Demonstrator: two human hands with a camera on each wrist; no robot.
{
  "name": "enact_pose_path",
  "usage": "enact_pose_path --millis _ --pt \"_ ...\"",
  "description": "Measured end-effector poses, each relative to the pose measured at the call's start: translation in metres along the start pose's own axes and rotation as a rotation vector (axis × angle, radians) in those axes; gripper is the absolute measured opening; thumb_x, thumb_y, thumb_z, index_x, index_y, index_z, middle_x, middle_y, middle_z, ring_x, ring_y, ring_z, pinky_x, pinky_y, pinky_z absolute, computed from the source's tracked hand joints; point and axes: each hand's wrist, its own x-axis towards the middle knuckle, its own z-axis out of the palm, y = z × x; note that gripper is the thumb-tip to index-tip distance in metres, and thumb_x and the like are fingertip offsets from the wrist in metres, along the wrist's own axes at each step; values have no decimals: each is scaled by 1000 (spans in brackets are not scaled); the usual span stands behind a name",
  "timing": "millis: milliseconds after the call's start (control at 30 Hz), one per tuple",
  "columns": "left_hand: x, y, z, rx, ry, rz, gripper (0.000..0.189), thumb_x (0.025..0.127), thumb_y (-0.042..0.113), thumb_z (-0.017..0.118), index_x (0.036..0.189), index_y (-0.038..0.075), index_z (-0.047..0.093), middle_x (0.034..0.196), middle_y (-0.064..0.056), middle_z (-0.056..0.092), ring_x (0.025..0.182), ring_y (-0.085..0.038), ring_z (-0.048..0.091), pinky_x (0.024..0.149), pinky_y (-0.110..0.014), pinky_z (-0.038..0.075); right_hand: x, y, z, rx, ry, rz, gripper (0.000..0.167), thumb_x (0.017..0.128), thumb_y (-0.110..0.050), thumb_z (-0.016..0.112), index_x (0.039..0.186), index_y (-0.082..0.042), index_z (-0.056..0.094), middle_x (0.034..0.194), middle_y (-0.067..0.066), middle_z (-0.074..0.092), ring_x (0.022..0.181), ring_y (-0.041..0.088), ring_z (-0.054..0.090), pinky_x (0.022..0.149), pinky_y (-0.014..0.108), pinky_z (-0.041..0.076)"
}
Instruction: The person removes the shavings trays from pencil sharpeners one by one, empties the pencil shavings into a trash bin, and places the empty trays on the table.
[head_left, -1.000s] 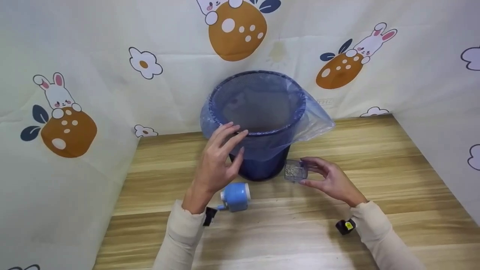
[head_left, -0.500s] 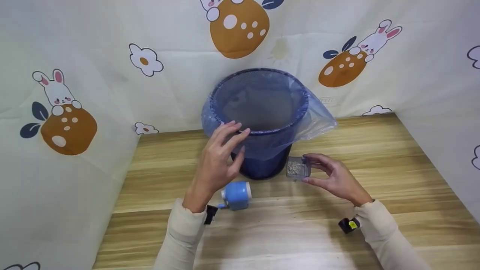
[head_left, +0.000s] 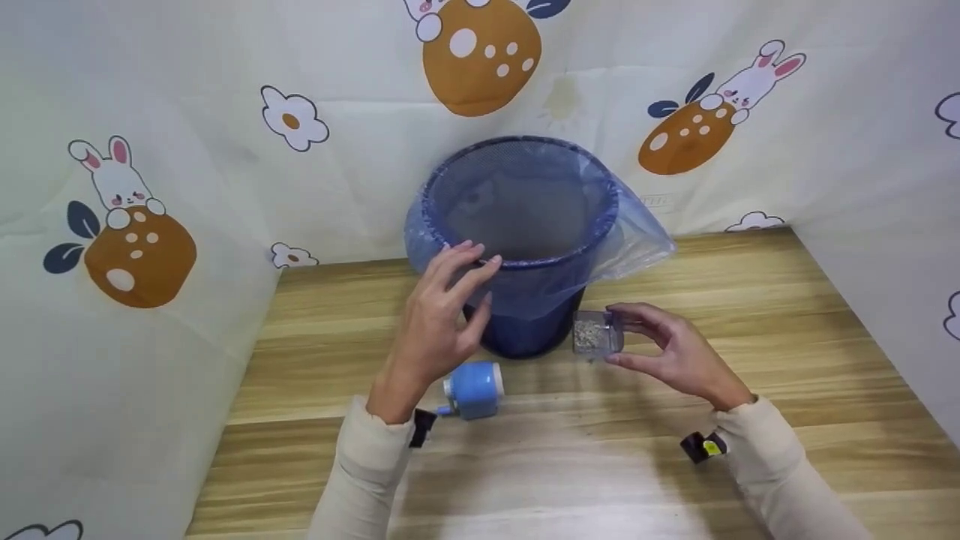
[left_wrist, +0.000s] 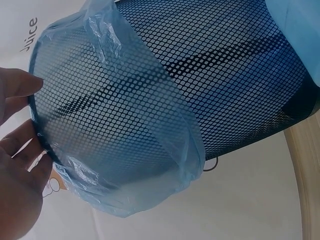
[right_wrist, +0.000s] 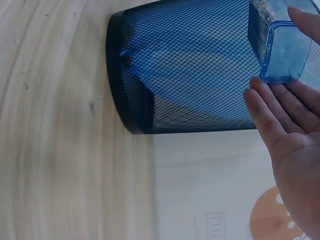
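My left hand (head_left: 442, 322) hooks its fingertips over the near rim of a mesh trash can (head_left: 534, 330) lined with a translucent blue bag (left_wrist: 145, 185); the left wrist view shows fingers and thumb at that rim. Low beside the can's right side, my right hand (head_left: 671, 352) holds a small clear shavings drawer (head_left: 596, 335) between thumb and fingers. Greyish pencil shavings (head_left: 589, 337) lie inside it. On the table in front of the can is a blue crank pencil sharpener (head_left: 478, 390), its handle partly behind my left wrist.
A wood-grain table (head_left: 570, 465) lies under everything. Cloth walls (head_left: 360, 180) printed with rabbits and fruit enclose its back and sides, the can standing near the rear one. A loose corner of the bag (head_left: 645, 240) sticks out to the right.
My right hand and the shavings drawer have shifted slightly right and up in the head view, and the drawer looks a little more level. The left hand stays at the rim.
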Motion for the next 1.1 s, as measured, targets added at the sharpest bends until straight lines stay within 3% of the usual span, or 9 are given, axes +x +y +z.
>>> enact_pose_path --millis 500,1100 --pt "-1 -1 3 23 -7 13 43 89 4 67 131 9 63 134 -17 57 133 -32 48 117 -44 33 5 -22 -5 -38 -6 -78 60 76 4 82 131 7 57 124 24 62 112 18 66 97 22 50" --pt "-1 0 4 31 -2 5 41 88 4 67 129 8 64 133 -17 57 132 -31 49 117 -43 33 17 -45 -18 -66 20 -108 62 74 9 80 132 6 57 127 22 62 112 13 65 98 20 49"
